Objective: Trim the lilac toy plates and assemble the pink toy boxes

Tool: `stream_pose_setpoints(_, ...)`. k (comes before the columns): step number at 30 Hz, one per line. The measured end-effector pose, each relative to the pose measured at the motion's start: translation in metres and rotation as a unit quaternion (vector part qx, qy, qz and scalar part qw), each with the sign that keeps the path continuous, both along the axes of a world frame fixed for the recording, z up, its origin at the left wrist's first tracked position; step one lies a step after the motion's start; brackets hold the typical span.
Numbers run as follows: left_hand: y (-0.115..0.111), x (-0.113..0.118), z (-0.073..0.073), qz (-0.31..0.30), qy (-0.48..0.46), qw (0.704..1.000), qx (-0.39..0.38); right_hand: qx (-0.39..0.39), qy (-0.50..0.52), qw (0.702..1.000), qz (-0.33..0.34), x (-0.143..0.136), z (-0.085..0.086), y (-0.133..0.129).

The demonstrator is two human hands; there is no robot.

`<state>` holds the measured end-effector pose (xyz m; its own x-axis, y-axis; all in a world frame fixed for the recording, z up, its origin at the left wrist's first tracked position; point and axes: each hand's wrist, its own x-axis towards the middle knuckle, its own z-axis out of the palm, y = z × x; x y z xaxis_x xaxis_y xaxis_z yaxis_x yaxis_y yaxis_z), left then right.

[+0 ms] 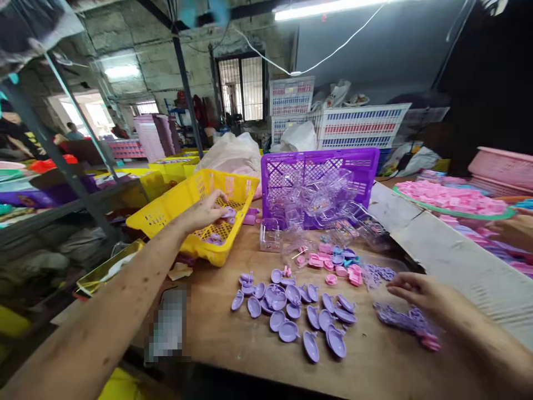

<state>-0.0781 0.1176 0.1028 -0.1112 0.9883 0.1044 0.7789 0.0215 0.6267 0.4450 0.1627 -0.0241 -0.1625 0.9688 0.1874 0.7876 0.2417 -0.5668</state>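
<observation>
My left hand (208, 211) reaches into a yellow plastic basket (166, 208), its fingers closed on a small purple plastic dish (229, 213). More light purple pieces (214, 239) lie at the bottom of that basket. Over the right side of the table, my right hand (412, 289) hovers with fingers stretched out and nothing visible in them. Just beyond its fingertips is a small heap of purple chain-like pieces (381, 272). A clear bag of purple pieces (406, 318) lies below it. Many shallow purple dishes (288, 331) with small handles are scattered across the middle of the table.
A purple crate (320, 158) leans behind a pile of clear plastic packaging (318, 203). Pink parts (318, 259) lie before it. At the right, another person's hand (516, 230) is near a green-rimmed tray (453, 210) of pink pieces. The wooden table (233, 344) ends in front.
</observation>
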Motion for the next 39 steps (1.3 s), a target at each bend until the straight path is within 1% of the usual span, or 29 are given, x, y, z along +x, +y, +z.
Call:
stream_pose_setpoints(1, -0.01, 0.017, -0.003, -0.034, -0.039, 0.999, 0.008, -0.005, 0.002, 1.0, 0.012, -0.002, 0.008, -0.009)
stream_pose_setpoints(2, -0.022, 0.035, -0.009, -0.081, -0.084, 0.993, 0.016, -0.017, 0.004, 0.999, 0.026, -0.007, 0.017, -0.022)
stream_pose_setpoints(3, -0.035, 0.053, -0.015, -0.135, -0.13, 0.982, 0.024, -0.027, 0.016, 0.999, 0.044, -0.016, 0.027, -0.036)
stream_pose_setpoints(5, -0.061, 0.089, -0.031, -0.224, -0.201, 0.953, 0.03, -0.023, 0.086, 0.993, 0.076, -0.042, 0.044, -0.068)
stream_pose_setpoints(6, -0.073, 0.104, -0.039, -0.246, -0.219, 0.944, 0.028, -0.008, 0.143, 0.984, 0.105, -0.058, 0.049, -0.083)
stream_pose_setpoints(7, -0.084, 0.117, -0.048, -0.255, -0.223, 0.941, 0.021, -0.006, 0.194, 0.972, 0.132, -0.075, 0.051, -0.096)
stream_pose_setpoints(9, -0.102, 0.137, -0.066, -0.278, -0.224, 0.934, 0.007, -0.012, 0.283, 0.945, 0.164, -0.105, 0.046, -0.117)
stream_pose_setpoints(11, -0.115, 0.149, -0.083, -0.331, -0.217, 0.918, 0.025, -0.021, 0.366, 0.918, 0.15, -0.125, 0.031, -0.131)
stream_pose_setpoints(13, -0.125, 0.155, -0.097, -0.374, -0.181, 0.906, 0.082, -0.04, 0.442, 0.889, 0.114, -0.134, 0.014, -0.142)
stream_pose_setpoints(14, -0.128, 0.156, -0.103, -0.38, -0.152, 0.904, 0.124, -0.055, 0.473, 0.874, 0.097, -0.135, 0.006, -0.147)
stream_pose_setpoints(16, -0.135, 0.157, -0.11, -0.36, -0.087, 0.906, 0.206, -0.089, 0.508, 0.854, 0.077, -0.136, -0.003, -0.158)
stream_pose_setpoints(18, -0.14, 0.156, -0.111, -0.324, -0.029, 0.908, 0.263, -0.11, 0.509, 0.851, 0.069, -0.137, -0.004, -0.168)
stream_pose_setpoints(20, -0.145, 0.154, -0.108, -0.318, -0.011, 0.906, 0.28, -0.113, 0.497, 0.858, 0.068, -0.138, 0.002, -0.177)
stream_pose_setpoints(23, -0.152, 0.152, -0.102, -0.363, -0.046, 0.891, 0.27, -0.101, 0.492, 0.863, 0.054, -0.142, 0.014, -0.187)
stream_pose_setpoints(25, -0.157, 0.15, -0.099, -0.376, -0.049, 0.885, 0.271, -0.095, 0.497, 0.862, 0.039, -0.144, 0.02, -0.191)
stream_pose_setpoints(28, -0.163, 0.148, -0.096, -0.37, -0.039, 0.885, 0.279, -0.084, 0.492, 0.866, 0.028, -0.146, 0.026, -0.197)
stream_pose_setpoints(33, -0.171, 0.147, -0.087, -0.36, -0.021, 0.892, 0.273, -0.058, 0.459, 0.886, 0.028, -0.151, 0.035, -0.204)
stream_pose_setpoints(36, -0.173, 0.147, -0.081, -0.365, -0.002, 0.893, 0.264, -0.054, 0.445, 0.893, 0.039, -0.152, 0.036, -0.206)
stream_pose_setpoints(39, -0.173, 0.144, -0.08, -0.366, 0.004, 0.896, 0.25, -0.072, 0.446, 0.891, 0.055, -0.15, 0.035, -0.207)
